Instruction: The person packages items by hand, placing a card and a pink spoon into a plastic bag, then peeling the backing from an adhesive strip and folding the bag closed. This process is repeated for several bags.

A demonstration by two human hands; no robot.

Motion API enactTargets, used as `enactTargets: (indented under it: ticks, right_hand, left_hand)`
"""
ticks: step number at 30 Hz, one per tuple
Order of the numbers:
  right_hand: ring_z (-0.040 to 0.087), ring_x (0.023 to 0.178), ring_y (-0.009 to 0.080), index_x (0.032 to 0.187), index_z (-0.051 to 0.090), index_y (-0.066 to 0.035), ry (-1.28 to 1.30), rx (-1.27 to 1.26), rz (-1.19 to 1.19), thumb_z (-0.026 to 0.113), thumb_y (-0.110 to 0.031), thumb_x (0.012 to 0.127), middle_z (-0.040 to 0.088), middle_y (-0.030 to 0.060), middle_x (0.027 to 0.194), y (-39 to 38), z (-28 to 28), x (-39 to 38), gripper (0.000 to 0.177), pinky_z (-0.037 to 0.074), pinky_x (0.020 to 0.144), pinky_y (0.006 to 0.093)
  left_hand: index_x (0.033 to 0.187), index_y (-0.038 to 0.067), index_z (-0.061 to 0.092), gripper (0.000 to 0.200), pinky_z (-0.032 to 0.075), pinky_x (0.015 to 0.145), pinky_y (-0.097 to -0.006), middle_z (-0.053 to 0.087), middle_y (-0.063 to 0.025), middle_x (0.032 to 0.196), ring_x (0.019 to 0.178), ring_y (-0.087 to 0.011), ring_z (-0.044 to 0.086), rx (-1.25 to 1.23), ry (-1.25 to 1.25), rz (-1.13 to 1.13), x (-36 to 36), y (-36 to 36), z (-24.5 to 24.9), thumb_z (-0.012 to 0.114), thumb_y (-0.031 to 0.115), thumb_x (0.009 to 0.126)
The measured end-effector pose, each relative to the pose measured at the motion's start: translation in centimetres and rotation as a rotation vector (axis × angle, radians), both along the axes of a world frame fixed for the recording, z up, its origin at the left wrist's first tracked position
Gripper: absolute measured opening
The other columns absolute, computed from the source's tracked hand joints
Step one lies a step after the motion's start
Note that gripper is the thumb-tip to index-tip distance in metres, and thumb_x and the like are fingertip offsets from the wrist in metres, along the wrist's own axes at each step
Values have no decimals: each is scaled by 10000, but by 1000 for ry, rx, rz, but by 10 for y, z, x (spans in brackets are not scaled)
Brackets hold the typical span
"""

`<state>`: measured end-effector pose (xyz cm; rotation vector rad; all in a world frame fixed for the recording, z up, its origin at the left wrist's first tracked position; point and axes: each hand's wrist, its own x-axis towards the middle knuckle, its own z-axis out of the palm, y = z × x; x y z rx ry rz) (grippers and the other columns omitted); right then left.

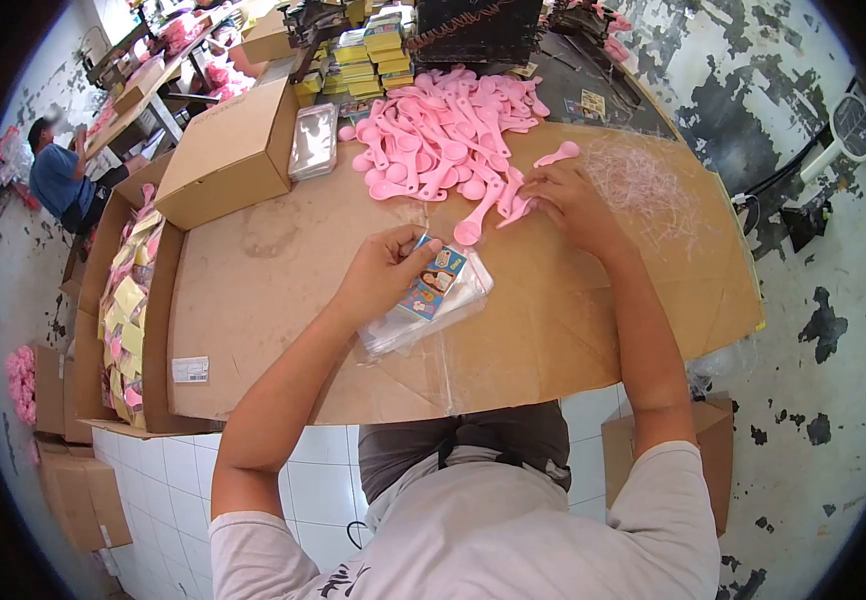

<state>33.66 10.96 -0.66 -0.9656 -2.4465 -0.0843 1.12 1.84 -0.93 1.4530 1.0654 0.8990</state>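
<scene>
My left hand (390, 268) pinches a small blue printed card (436, 285) over a stack of clear plastic bags (463, 305) on the cardboard-covered table (543, 330). At the right edge of a large heap of pink plastic spoons (443, 130), my right hand (570, 205) has its fingertips closed at a pink spoon (516, 211). One more pink spoon (558, 154) lies just beyond that hand, and another (473, 222) points toward the bags.
A closed cardboard box (228, 155) and a clear-bag pack (313, 140) stand at the back left. An open box (158, 340) of packed items lines the left edge. Clear shreds (648, 190) lie at right. A person (65, 180) sits at far left.
</scene>
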Motion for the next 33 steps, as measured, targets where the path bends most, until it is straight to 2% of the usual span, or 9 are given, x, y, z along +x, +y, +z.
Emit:
enactTargets:
  ticks: [1,4,7,10,13,16,25,28,33]
  right_hand:
    - [605,1186,329,1198,707,-84,-36,62,14,684,11,880,653,143,1195,-6,8,-3,333,485,1018,413]
    - [614,1191,270,1229,689,-90,229,-96,-30,676,-18,930,659,100,1170,-18,18,-16,308,489,997,402]
    - [622,1068,194,1132,681,-59,708,-614,172,635,-26,978,637,49,1125,-26,12,-38,164,478,942,359]
    - [604,1098,142,1129,674,-53,677,-692,258,614,-25,1004,623,33,1125,-28,1,-47,141,478,964,335]
    - [614,1134,169,1102,682,-44,963,-880,436,622,-14,996,636,52,1149,-40,4,-65,125,478,1005,350]
    - [612,1179,191,1060,690,-50,865,-638,574,633,-10,988,654,69,1150,-34,2,-63,100,480,1027,369]
    - [656,1055,231,823,700,-54,704,-874,684,742,26,840,694,113,1111,-35,6,-54,91,523,946,396]
    - [643,1062,232,781,687,-54,698,-893,699,733,37,828,674,117,1152,-35,5,-57,112,529,900,388]
    - [608,1127,232,816,683,-62,689,-762,627,722,0,847,621,119,1233,-52,3,-79,81,484,967,392]
  left_hand:
    - [1157,17,713,253,453,566,-207,725,9,861,686,-13,595,-15,-10,-2,-2,2,-1,657,229,1032]
    - [1173,19,704,263,486,590,-204,731,5,882,709,-19,624,-49,-91,-21,-6,5,-5,659,235,1032]
    - [1192,14,688,279,520,628,-202,738,0,909,741,-27,656,-77,-226,-57,-1,1,-2,663,239,1029]
    - [1200,9,677,291,534,648,-200,744,-6,927,757,-33,672,-114,-243,-70,0,-2,1,663,243,1028]
    - [1208,7,673,300,528,642,-195,746,-7,928,744,-30,668,-113,-218,-105,0,-2,3,662,248,1029]
    - [1212,1,672,312,526,645,-192,748,-9,931,740,-26,665,-136,-201,-128,0,-2,5,661,254,1030]
    - [1239,-35,682,341,544,687,-219,761,-42,972,787,-46,676,-224,-219,-257,-4,-2,-3,649,239,1039]
    - [1226,-28,694,335,541,696,-217,757,-32,970,786,-43,668,-216,-183,-291,-3,-3,-2,645,247,1042]
    - [1193,-23,701,327,536,747,-230,752,-28,992,851,-47,666,-246,-68,-321,1,-8,2,651,259,1037]
